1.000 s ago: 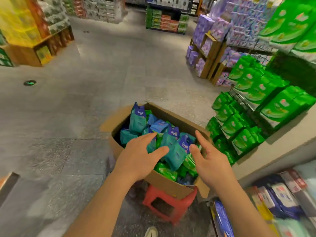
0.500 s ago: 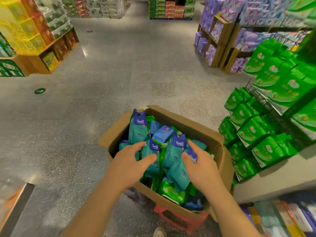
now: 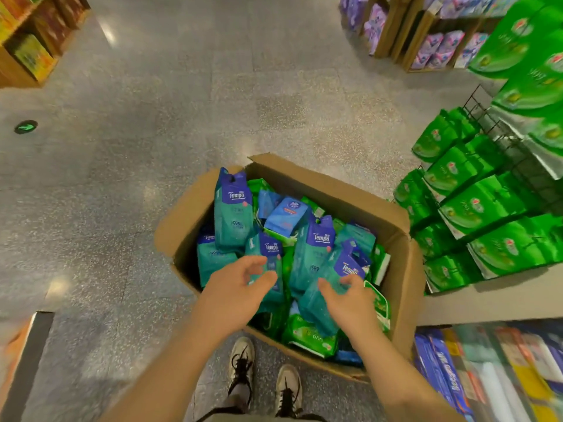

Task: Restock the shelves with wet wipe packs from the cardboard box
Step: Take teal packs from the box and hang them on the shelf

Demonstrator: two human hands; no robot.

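- A speckled grey stone floor (image 3: 189,123) runs through a shop aisle, with a round green arrow sticker (image 3: 26,127) set into it at the left.
- An open cardboard box (image 3: 399,269) stands on the floor right in front of the person's two sneakers (image 3: 265,376); it is packed with teal Tempo wet wipe packs (image 3: 233,214), a smaller blue pack (image 3: 285,213) and green packs (image 3: 310,338) lying lower down.
- To the right, a wire rack (image 3: 493,138) carries rows of green bagged goods (image 3: 475,205); farther back stand wooden shelves with purple packs (image 3: 438,47), and at the upper left a wooden display (image 3: 27,53) with yellow goods.
- The lower right shelf (image 3: 493,370) is blurred, its packs hard to tell apart; an orange and black edge at the lower left is cut off by the frame.
- What the box rests on is hidden.
- The left hand (image 3: 240,287) hangs over the box with fingers spread and loosely bent, just at a teal pack (image 3: 269,263); I cannot tell whether it touches it.
- The right hand (image 3: 347,295) is likewise spread, fingertips against a tilted teal pack (image 3: 332,278), not closed round it.
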